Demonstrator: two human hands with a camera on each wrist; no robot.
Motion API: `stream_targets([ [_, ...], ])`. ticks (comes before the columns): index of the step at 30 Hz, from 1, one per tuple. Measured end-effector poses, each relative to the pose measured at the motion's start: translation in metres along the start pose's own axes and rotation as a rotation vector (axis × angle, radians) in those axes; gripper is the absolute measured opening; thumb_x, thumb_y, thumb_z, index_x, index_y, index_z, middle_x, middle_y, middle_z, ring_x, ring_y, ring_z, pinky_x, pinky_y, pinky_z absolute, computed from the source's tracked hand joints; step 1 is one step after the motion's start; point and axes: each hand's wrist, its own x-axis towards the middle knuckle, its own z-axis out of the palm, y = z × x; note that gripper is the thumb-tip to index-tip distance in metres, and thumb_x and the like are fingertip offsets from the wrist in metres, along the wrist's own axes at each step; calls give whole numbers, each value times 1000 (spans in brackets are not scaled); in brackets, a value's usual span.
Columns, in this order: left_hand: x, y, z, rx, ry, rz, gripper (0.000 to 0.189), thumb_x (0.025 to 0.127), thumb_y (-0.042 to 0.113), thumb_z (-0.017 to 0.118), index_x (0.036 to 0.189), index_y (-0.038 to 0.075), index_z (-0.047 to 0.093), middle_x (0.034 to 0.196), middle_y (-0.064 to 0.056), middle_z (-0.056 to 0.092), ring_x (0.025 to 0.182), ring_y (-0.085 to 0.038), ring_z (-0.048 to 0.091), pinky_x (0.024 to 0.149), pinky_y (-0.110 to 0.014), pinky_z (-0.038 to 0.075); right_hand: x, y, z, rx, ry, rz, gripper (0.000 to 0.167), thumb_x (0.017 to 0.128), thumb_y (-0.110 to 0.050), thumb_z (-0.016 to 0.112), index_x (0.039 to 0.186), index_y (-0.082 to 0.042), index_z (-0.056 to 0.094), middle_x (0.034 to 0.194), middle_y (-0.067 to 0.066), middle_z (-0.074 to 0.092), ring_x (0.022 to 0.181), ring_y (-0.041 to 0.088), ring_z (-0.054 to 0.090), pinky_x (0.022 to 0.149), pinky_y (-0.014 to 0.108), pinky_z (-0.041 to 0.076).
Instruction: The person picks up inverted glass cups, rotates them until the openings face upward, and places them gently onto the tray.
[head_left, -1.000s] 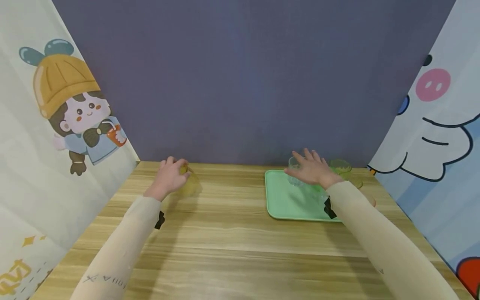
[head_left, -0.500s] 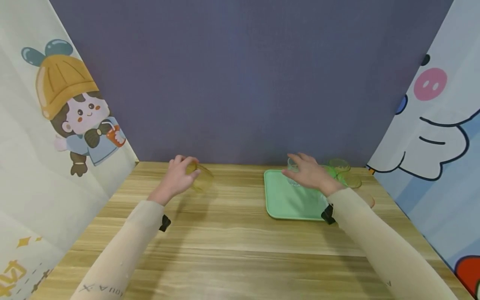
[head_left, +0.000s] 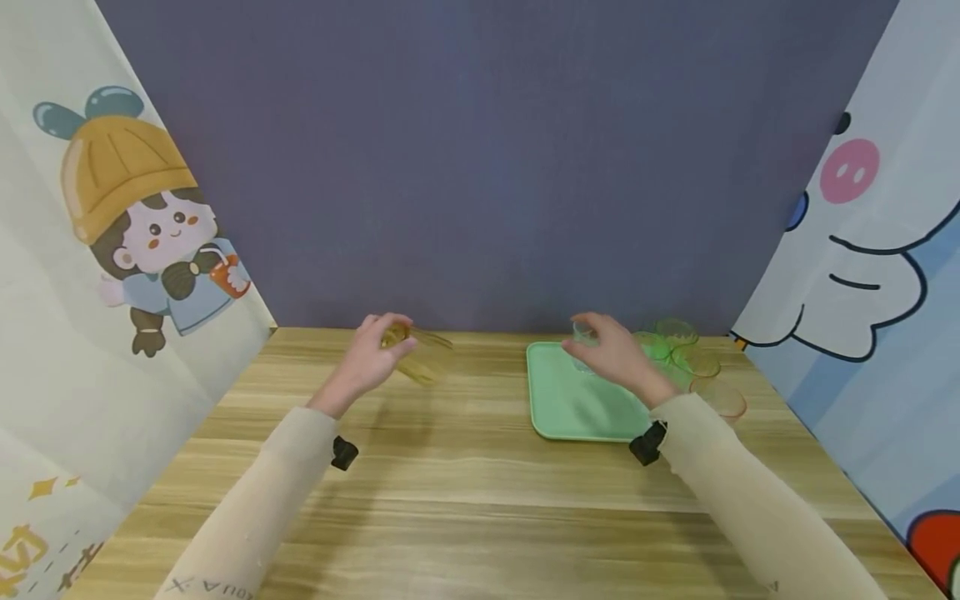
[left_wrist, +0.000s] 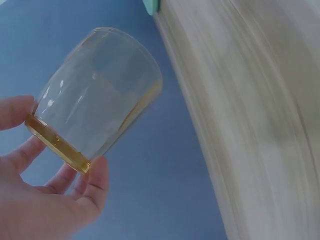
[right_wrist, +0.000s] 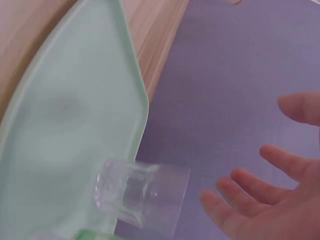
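My left hand [head_left: 366,360] grips an amber glass cup [left_wrist: 100,95] by its thick base, fingertips and thumb around the edge. In the left wrist view the cup is tilted with its mouth turned away from the palm. From the head view, the same amber glass cup [head_left: 422,363] leans to the right above the table. My right hand [head_left: 617,357] hovers over the green tray [head_left: 543,408], fingers spread and relaxed. Just off its fingertips in the right wrist view, a clear glass cup [right_wrist: 145,195] stands on the tray, with nothing between my fingers and thumb.
Behind and beside my right hand are more tinted glasses: a green glass [head_left: 654,346], a yellowish glass [head_left: 699,362] and a red-rimmed glass [head_left: 720,398] near the tray's right side. A dark backdrop [head_left: 480,167] rises at the table's far edge, with printed curtains on both sides.
My left hand has moved right, carrying the amber glass cup, which now tilts more to the side. My right hand has come down slightly near the clear glass cup, its fingers less spread in the head view.
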Motion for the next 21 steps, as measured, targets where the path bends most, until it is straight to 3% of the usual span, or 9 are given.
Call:
stream_targets([
  [5, 7, 10, 10, -77, 43, 2, 43, 104, 34, 59, 140, 12, 55, 132, -16, 48, 113, -34, 47, 94, -54, 43, 12, 8, 2, 104, 6, 13, 60, 102, -42, 60, 149, -6, 47, 148, 25, 44, 134, 44, 45, 102, 59, 44],
  [21, 29, 37, 47, -321, 93, -77, 39, 102, 30, 63, 138, 13, 58, 136, -14, 51, 115, -32, 54, 90, -46, 51, 43, 20, 10, 382, -68, -36, 57, 100, -38, 65, 149, -14, 48, 147, 16, 49, 135, 38, 46, 104, 56, 44],
])
